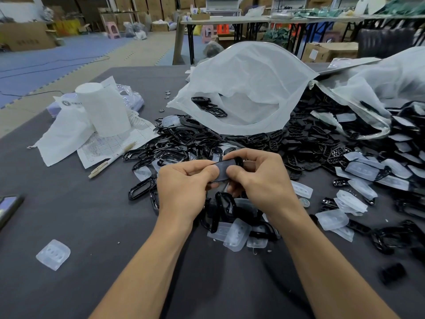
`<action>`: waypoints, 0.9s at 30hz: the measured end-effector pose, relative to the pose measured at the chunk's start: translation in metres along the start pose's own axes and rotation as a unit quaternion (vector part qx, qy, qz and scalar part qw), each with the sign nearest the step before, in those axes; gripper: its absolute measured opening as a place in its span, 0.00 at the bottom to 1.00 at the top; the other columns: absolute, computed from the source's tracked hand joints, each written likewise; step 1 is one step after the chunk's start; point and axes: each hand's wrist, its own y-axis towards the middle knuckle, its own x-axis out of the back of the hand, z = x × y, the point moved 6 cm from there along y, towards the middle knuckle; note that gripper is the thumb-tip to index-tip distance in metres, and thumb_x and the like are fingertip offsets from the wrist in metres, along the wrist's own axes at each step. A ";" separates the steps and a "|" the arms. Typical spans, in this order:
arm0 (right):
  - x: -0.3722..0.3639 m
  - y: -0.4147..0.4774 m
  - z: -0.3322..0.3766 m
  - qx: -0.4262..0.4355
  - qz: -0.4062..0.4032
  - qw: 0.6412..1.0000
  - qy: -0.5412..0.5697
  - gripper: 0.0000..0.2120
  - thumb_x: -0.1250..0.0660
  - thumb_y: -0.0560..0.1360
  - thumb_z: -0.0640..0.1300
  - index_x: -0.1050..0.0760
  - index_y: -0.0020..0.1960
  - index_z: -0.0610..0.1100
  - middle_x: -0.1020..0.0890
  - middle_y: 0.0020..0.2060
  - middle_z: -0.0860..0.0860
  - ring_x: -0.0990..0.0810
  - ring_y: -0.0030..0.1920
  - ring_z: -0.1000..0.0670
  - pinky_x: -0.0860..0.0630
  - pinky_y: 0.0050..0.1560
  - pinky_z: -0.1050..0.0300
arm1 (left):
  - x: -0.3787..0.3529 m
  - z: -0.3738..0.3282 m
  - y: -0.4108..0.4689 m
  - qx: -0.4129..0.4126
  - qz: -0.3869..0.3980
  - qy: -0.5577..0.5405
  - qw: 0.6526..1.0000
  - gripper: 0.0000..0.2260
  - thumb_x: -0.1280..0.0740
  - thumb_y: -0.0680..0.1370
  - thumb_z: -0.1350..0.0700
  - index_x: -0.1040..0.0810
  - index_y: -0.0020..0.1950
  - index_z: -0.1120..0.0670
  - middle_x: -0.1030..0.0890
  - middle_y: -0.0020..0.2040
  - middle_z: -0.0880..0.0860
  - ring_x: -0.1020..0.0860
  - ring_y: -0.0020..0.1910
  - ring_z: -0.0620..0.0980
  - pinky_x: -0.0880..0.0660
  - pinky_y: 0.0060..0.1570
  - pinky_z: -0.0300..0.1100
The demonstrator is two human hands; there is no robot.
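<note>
Hands [224, 178] around black part [222, 169]

You're holding both forearms stretched forward, your left hand [184, 183] and right hand [259, 178] meeting in the middle. Both thumbs are pressing side by side, fingers curling underneath in a pinch.

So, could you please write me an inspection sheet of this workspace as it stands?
Surface: dark grey table, largely covered with parts.
Job's things: dark flat piece held above a heap of black frames and translucent pads.
Clutter: white bag, white roll, paper form, pen, phone at the left edge.
Hands: left hand and right hand both pinch the dark flat piece.
Cables: dark cable on the floor, off the table.
Surroundings: cardboard boxes, folding tables, pink stool.
</note>
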 end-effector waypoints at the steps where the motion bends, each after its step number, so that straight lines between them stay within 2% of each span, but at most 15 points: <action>1: 0.000 0.000 0.000 -0.005 0.002 1.000 0.016 0.12 0.31 0.77 0.30 0.15 0.48 0.46 0.16 0.29 0.44 0.18 0.28 0.46 0.20 0.32 0.54 | 0.000 0.000 0.000 -0.007 -0.001 0.001 1.000 0.16 0.24 0.74 0.66 0.11 0.36 0.44 0.13 0.35 0.52 0.14 0.34 0.48 0.19 0.36 0.36; 4: 0.001 0.001 -0.003 -0.026 0.015 0.998 0.048 0.14 0.35 0.78 0.28 0.15 0.50 0.44 0.17 0.30 0.41 0.18 0.29 0.44 0.21 0.32 0.53 | 0.001 -0.001 -0.001 -0.027 -0.007 0.019 0.999 0.17 0.24 0.74 0.65 0.12 0.37 0.41 0.13 0.36 0.50 0.14 0.34 0.48 0.18 0.37 0.37; 6: 0.002 0.002 -0.004 -0.030 0.010 0.999 0.044 0.16 0.36 0.77 0.29 0.14 0.47 0.45 0.16 0.31 0.40 0.18 0.30 0.43 0.20 0.33 0.52 | 0.001 -0.001 -0.002 -0.036 -0.019 0.041 0.998 0.16 0.23 0.73 0.62 0.12 0.38 0.39 0.13 0.36 0.48 0.13 0.35 0.48 0.17 0.39 0.42; 9: 0.001 0.001 -0.003 0.005 -0.027 0.999 -0.028 0.05 0.29 0.74 0.42 0.15 0.42 0.48 0.16 0.30 0.45 0.18 0.28 0.46 0.20 0.33 0.50 | 0.001 -0.003 -0.004 -0.056 -0.021 0.067 0.996 0.15 0.22 0.72 0.59 0.13 0.39 0.36 0.13 0.36 0.45 0.13 0.38 0.47 0.16 0.46 0.47; 11: -0.001 -0.001 -0.002 0.031 -0.048 0.994 -0.091 0.04 0.26 0.72 0.49 0.17 0.40 0.50 0.16 0.29 0.49 0.18 0.30 0.47 0.19 0.35 0.49 | -0.001 -0.006 -0.007 -0.073 -0.016 0.081 0.994 0.18 0.22 0.72 0.59 0.14 0.39 0.33 0.13 0.36 0.42 0.13 0.39 0.43 0.17 0.46 0.44; 16: -0.002 0.000 0.000 0.035 -0.035 0.996 -0.069 0.09 0.29 0.78 0.41 0.17 0.40 0.47 0.18 0.29 0.45 0.21 0.28 0.47 0.18 0.35 0.43 | 0.002 -0.008 -0.008 -0.080 -0.042 0.081 0.993 0.17 0.21 0.71 0.60 0.13 0.38 0.35 0.13 0.36 0.41 0.14 0.38 0.42 0.18 0.47 0.43; 19: 0.000 -0.001 0.001 0.032 -0.024 0.998 -0.048 0.12 0.34 0.81 0.37 0.18 0.41 0.44 0.18 0.29 0.42 0.19 0.26 0.45 0.20 0.31 0.47 | 0.002 -0.007 -0.007 -0.075 -0.043 0.072 0.994 0.15 0.22 0.71 0.60 0.13 0.38 0.37 0.13 0.35 0.43 0.14 0.36 0.44 0.18 0.45 0.44; 23: 0.000 -0.001 -0.001 0.009 0.000 1.000 0.012 0.14 0.39 0.83 0.34 0.17 0.46 0.41 0.17 0.32 0.37 0.18 0.27 0.41 0.22 0.29 0.52 | 0.002 -0.007 -0.006 -0.079 -0.039 0.068 0.994 0.18 0.23 0.72 0.61 0.14 0.37 0.34 0.14 0.34 0.44 0.15 0.33 0.44 0.18 0.39 0.41; 27: 0.000 0.000 0.000 0.000 0.030 0.998 0.060 0.12 0.38 0.82 0.33 0.16 0.48 0.41 0.16 0.33 0.37 0.17 0.29 0.41 0.19 0.32 0.51 | 0.002 -0.002 -0.003 -0.073 -0.029 0.059 0.995 0.15 0.23 0.73 0.60 0.12 0.39 0.37 0.13 0.35 0.47 0.14 0.33 0.50 0.16 0.42 0.46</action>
